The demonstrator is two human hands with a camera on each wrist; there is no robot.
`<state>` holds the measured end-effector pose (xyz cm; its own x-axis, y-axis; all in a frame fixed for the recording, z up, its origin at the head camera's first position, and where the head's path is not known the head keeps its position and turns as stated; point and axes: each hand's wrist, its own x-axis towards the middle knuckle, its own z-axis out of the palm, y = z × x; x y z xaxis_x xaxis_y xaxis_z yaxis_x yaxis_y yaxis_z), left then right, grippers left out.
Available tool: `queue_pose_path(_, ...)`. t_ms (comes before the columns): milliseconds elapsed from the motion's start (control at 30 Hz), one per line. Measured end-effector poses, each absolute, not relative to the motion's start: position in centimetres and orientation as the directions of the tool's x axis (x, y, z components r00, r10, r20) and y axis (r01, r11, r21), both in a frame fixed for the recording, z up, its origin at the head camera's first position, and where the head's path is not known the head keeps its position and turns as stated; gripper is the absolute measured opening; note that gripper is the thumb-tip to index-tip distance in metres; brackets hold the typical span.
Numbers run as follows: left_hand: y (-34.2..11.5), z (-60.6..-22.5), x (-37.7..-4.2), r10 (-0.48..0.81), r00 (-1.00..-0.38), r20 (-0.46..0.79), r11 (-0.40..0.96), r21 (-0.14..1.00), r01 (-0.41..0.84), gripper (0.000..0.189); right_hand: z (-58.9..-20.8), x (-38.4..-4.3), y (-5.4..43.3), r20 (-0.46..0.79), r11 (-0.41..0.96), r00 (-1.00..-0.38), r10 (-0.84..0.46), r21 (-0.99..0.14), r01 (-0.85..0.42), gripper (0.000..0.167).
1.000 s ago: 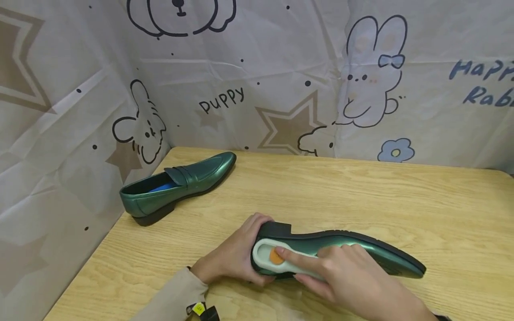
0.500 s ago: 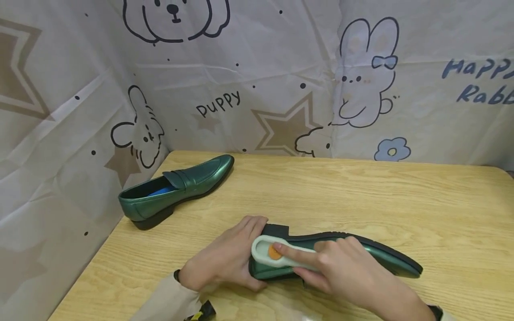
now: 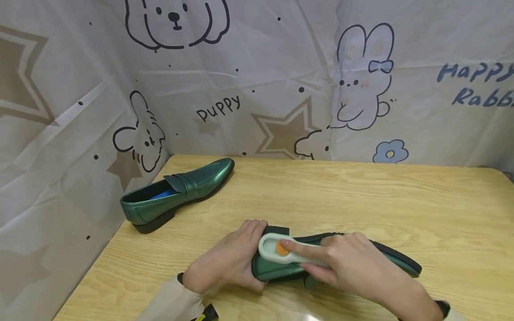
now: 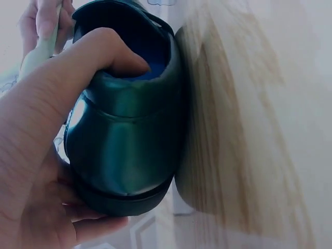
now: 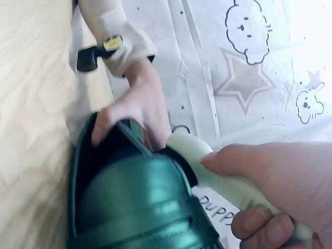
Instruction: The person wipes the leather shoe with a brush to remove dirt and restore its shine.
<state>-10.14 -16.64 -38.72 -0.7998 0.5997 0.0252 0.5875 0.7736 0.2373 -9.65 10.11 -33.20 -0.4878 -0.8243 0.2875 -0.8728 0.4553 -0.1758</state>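
Observation:
A green loafer (image 3: pixel 277 269) lies on its side at the front of the table, its black sole facing away from me and its toe to the right. My left hand (image 3: pixel 230 258) grips its heel; in the left wrist view the thumb (image 4: pixel 111 49) hooks into the opening and the fingers lie by the heel block. My right hand (image 3: pixel 353 263) holds a pale green shoe brush (image 3: pixel 268 247) by the handle, forefinger on its orange button (image 3: pixel 282 248). The brush head lies over the shoe's upturned side near the heel; its underside is mostly hidden.
A matching green loafer (image 3: pixel 180 194) stands upright at the table's back left, toe pointing to the back right. Behind the wooden table (image 3: pixel 361 196) hangs a printed cloth (image 3: pixel 192 80), which also runs along the left side.
The brush has shifted slightly along the shoe's side, first toward the heel, then back toward the toe. The shoe has tilted a little. Both hands keep their holds; the head view has moved slightly.

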Motion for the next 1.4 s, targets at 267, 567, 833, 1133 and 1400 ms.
queue_pose_path(267, -16.3, -39.0, -9.8, 0.622, -0.780, 0.071, 0.772, 0.115, 0.626, 0.114, -33.0, -9.7, 10.8, 0.275, 0.472, -0.507, -0.817, -0.186, -0.862, 0.043)
queue_pose_path(567, -16.2, -39.3, -9.8, 0.648, -0.756, 0.098, 0.759, -0.004, 0.651, 0.117, -33.2, -9.4, 12.0, 0.263, 0.528, -0.566, -0.781, -0.203, -0.824, 0.043)
queue_pose_path(833, -16.3, -39.1, -9.7, 0.636, -0.767, 0.078, 0.770, -0.011, 0.638, 0.122, -33.2, -9.2, 12.5, 0.305, 0.504, -0.540, -0.784, -0.194, -0.842, 0.046)
queue_pose_path(1133, -16.4, -39.0, -9.6, 0.642, -0.764, 0.067, 0.767, -0.027, 0.641, 0.119, -33.2, -9.3, 12.8, 0.324, 0.495, -0.530, -0.784, -0.188, -0.848, 0.045)
queue_pose_path(1400, -16.0, -38.6, -9.7, 0.654, -0.756, 0.022, 0.754, 0.064, 0.654, 0.124, -33.4, -8.9, 13.3, 0.340, 0.522, -0.549, -0.764, -0.177, -0.835, 0.047)
